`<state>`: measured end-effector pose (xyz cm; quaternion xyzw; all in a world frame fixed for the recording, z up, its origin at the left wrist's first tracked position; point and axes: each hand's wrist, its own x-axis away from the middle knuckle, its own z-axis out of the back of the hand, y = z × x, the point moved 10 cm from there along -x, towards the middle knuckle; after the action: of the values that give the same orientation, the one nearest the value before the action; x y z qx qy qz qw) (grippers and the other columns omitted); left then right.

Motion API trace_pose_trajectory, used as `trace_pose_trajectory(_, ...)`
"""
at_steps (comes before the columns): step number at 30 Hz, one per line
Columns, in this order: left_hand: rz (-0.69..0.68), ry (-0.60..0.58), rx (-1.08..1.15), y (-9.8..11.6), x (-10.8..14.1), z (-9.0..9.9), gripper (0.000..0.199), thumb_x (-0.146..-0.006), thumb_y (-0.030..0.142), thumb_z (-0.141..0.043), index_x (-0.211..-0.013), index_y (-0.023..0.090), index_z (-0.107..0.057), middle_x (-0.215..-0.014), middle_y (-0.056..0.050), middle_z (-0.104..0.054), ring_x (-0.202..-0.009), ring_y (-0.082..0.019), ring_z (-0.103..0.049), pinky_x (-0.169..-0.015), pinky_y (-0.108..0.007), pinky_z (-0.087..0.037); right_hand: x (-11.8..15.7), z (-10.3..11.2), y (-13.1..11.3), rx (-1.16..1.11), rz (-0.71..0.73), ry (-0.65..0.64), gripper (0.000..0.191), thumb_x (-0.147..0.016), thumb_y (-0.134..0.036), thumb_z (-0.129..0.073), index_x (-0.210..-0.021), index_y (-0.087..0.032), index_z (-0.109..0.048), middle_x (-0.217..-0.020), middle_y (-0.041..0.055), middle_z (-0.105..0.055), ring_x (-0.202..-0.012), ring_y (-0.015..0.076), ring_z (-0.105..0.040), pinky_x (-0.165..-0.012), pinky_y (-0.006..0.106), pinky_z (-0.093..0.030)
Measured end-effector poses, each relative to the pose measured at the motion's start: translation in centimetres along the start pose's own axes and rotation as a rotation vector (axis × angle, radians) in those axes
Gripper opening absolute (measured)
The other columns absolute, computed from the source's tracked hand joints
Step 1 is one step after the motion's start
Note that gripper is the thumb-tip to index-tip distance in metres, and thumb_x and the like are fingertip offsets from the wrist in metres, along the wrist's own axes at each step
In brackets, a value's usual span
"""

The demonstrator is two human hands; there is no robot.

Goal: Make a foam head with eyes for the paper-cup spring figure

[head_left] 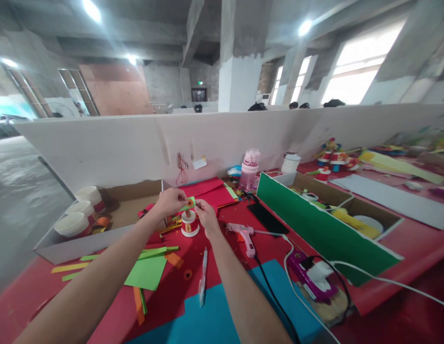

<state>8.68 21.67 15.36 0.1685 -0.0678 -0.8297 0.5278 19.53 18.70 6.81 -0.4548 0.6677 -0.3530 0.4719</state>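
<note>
- A red table (175,297) fills the lower frame.
- Left hand (171,200) and right hand (207,218), at center frame, pinch a green paper piece (192,200) between them.
- An upturned red-and-white cup (188,228) stands just below.
- An orange ring (190,203) marks the paper.

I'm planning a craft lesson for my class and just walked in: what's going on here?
A person's bare left hand and right hand hold a small lime-green paper piece bearing an orange, dark-centred spot. It appears just above an upturned white-and-red paper cup on the red-covered table; whether they touch is unclear. To the right lies a pink glue gun, its red light lit. Nearer the person lie a pale, slim pen and a lime-green paper sheet.
</note>
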Motion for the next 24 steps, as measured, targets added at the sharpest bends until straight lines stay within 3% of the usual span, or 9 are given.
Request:
trace_pose_trajectory(18, -0.006, 0.043, -0.082, 0.7, -0.1, -0.1, 0.013, -0.070, 0.031, -0.058, -0.071, 0.021, -0.068, -0.076, -0.001, -0.071, -0.073, -0.017, -0.061, -0.064, -0.026, -0.038, 0.1, 0.4, 0.1, 0.087, 0.008, 0.061, 0.021, -0.071, -0.036, -0.061, -0.083, -0.019, -0.061, -0.079, 0.0004, -0.064, -0.075, 0.0149, -0.056, -0.070, 0.025, -0.045)
trace_pose_trajectory(21, 0.022, 0.093, -0.053, 0.2, 0.5, 1.7, 0.018, -0.071, 0.037, -0.061, -0.076, 0.021, -0.067, -0.076, -0.002, -0.069, -0.073, -0.018, -0.060, -0.065, -0.027, -0.038, 0.2, 0.4, 0.1, 0.060, -0.009, 0.063, 0.019, -0.071, -0.034, -0.060, -0.082, -0.019, -0.061, -0.079, 0.0003, -0.065, -0.075, 0.0151, -0.057, -0.070, 0.026, -0.045)
trace_pose_trajectory(24, 0.042, 0.259, 0.077, -1.1, 3.0, 4.6, 0.023, -0.075, 0.040, -0.059, -0.085, 0.021, -0.064, -0.075, 0.000, -0.067, -0.070, -0.016, -0.058, -0.065, -0.025, -0.040, 0.2, 0.4, 0.2, 0.005, -0.052, 0.060, 0.018, -0.069, -0.033, -0.058, -0.081, -0.020, -0.062, -0.081, 0.0006, -0.068, -0.077, 0.0166, -0.059, -0.071, 0.027, -0.046)
